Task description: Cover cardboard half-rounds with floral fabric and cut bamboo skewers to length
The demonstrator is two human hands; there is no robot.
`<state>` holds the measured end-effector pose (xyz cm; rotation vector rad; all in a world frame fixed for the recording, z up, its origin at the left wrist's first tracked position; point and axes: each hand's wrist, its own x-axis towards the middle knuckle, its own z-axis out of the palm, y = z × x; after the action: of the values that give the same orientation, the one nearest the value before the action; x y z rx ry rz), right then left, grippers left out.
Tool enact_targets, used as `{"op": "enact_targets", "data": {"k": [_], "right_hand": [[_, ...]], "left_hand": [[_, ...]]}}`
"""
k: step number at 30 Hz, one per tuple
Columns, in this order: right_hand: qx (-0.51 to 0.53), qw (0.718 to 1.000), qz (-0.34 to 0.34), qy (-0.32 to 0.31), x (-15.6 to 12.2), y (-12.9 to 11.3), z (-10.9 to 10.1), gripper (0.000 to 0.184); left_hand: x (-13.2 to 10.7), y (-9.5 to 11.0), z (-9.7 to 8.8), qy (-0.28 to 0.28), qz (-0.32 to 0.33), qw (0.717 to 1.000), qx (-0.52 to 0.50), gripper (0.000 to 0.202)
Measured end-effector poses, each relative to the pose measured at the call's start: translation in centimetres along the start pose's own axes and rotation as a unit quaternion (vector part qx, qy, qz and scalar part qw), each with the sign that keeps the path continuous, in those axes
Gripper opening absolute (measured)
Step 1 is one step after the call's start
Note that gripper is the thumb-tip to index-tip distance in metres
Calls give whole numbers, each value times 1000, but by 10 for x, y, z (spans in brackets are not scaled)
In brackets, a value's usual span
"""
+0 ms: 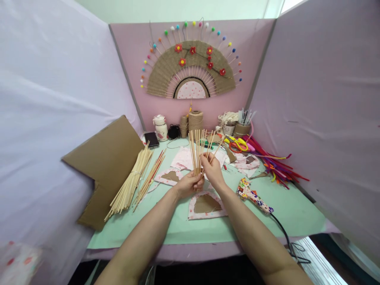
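Observation:
My left hand (187, 184) is closed around the lower ends of a bunch of thin wooden sticks (197, 152), which fan upward above the green table mat (285, 206). My right hand (211, 165) pinches the sticks a little higher on the right side of the bunch. Below the hands lies a half-round cardboard piece edged with pink dotted fabric (206, 204). A second such piece (170, 176) lies to the left.
A tied bundle of sticks (130, 184) and loose red-tipped sticks (150, 177) lie left, beside cardboard sheets (108, 158). A patterned glue gun (253, 196) with black cord lies right, near pipe cleaners (274, 162) and scissors (237, 143). Twine spools (195, 120), a phone (151, 139) and a finished fan (191, 69) stand behind.

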<state>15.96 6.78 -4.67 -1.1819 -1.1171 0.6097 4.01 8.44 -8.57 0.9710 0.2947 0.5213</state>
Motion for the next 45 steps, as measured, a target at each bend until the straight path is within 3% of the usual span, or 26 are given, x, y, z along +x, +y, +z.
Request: {"op": "enact_targets", "data": {"k": [12,24,34,41,45], "right_hand": [[-61,997,-32,28,-3,-1,-1,22],[-50,998,-18,16,-2,-3,-1,17],[-86,995,-24,43,-3,-3,-1,18],[-79,996,-2,45,-1,2,0,6],[-59,997,2,39,-1,2,1,14]], "left_hand": [[1,-1,-1,2,5,1000,3,35],[0,-2,2,4,4,1000,12,36],[1,-1,3,6,11,1000,19,39],[1,-1,4,-1,10,1000,21,41],[1,0,6,1,13,1000,21,40]]}}
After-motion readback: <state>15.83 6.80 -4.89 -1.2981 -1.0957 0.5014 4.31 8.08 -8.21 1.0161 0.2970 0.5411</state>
